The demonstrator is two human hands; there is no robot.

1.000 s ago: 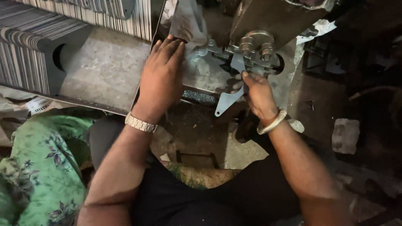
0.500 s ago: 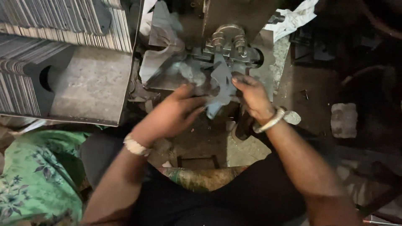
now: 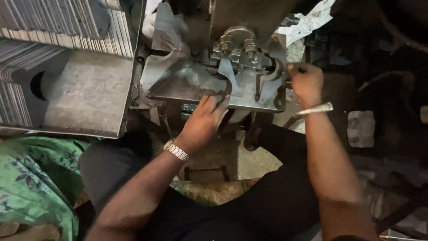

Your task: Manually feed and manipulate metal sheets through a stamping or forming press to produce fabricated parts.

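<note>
A curved grey metal blank point(image 3: 228, 76) lies on the sloping bed of a small press point(image 3: 240, 42), just under its bolted head. My left hand point(image 3: 203, 120), with a metal watch on the wrist, reaches up to the bed, and its fingers hold down the blank's lower end. At the machine's right side my right hand point(image 3: 305, 80), with a pale bangle on the wrist, is closed in a fist around a dark handle point(image 3: 292, 68). Most of the handle is hidden by the fingers.
Tall stacks of thin metal sheets point(image 3: 49, 27) stand at the left, with a flat grey plate point(image 3: 89, 91) in front of them. A green flowered cloth point(image 3: 31, 178) lies at the lower left. A grey block point(image 3: 360, 128) sits on the dark floor to the right.
Both hands held the blank in front of the press half a second ago. It now lies on the bed; my left hand moved down to its lower end, and my right hand went to the handle.
</note>
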